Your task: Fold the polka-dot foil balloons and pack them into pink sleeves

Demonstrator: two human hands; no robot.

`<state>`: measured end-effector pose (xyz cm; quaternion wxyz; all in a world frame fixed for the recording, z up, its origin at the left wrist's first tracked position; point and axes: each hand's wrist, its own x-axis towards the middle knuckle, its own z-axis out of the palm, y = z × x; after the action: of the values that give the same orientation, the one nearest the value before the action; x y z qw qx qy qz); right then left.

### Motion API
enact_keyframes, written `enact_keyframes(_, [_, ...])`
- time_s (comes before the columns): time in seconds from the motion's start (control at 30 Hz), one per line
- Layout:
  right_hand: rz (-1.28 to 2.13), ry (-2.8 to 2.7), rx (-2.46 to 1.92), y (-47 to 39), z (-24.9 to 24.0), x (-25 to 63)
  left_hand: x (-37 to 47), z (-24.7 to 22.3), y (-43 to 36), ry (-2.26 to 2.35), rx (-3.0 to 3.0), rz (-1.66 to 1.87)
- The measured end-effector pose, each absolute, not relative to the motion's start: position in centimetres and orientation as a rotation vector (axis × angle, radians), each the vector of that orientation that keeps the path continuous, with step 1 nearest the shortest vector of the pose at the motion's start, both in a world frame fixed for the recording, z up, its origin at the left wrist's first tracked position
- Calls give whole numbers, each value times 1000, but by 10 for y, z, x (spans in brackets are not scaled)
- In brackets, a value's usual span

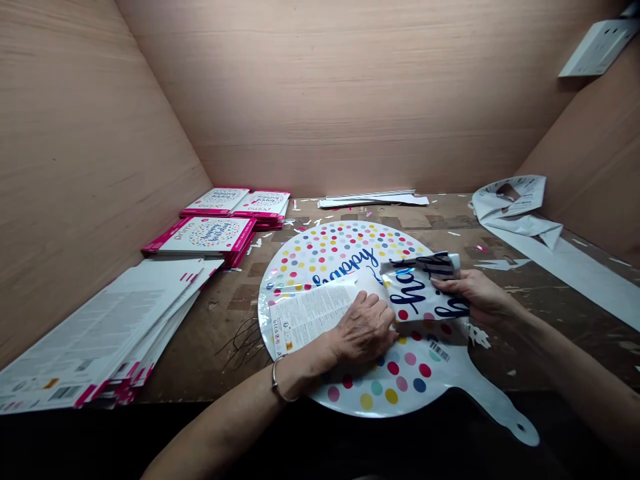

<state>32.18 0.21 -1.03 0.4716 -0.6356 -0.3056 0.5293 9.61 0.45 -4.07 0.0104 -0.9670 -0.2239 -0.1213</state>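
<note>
A round, flat foil balloon (334,249) with coloured dots and blue lettering lies on the table, its pale tail (487,393) pointing to the lower right. Across its middle rests a white printed leaflet (310,313). My left hand (367,327) is closed over the leaflet's right end, knuckles up, its fingertips hidden. In my right hand (470,293) is the right edge of a folded foil balloon (413,290) with dark lettering, pinched between thumb and fingers. Its left edge reaches my left hand. Whether this folded foil joins the balloon underneath, I cannot tell.
Stacks of pink-edged packs (205,235) stand at the left, with a fanned pile of printed cards (100,327) in front. White strips (373,199) lie at the back. Crumpled paper (520,207) is at the right. Dark thin strands (245,339) lie beside the balloon.
</note>
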Motion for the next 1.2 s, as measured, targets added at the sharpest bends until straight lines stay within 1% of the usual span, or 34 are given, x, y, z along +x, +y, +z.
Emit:
enact_keyframes(0.13, [1469,-888,-1682,25,2,312,97,-40,0,-622,-3011,-404])
enact_keyframes(0.4, [1544,-1015,-1630,33,9,316,96,-45,3,-629,-3007,-493])
enact_keyframes(0.6, [1533,-1113,-1541,27,-3,321,97,-46,1,-607,-3004,-543])
enact_keyframes(0.8, [1584,-1083,-1648,36,-17,308,96,-47,-4,-559,-2964,-551])
enact_keyframes(1.1, [1451,-1085,-1831,52,-32,308,96,-44,-3,-514,-2977,-489])
enact_keyframes(1.2, [1444,-1110,-1873,47,-31,310,96,-45,-4,-525,-2977,-529])
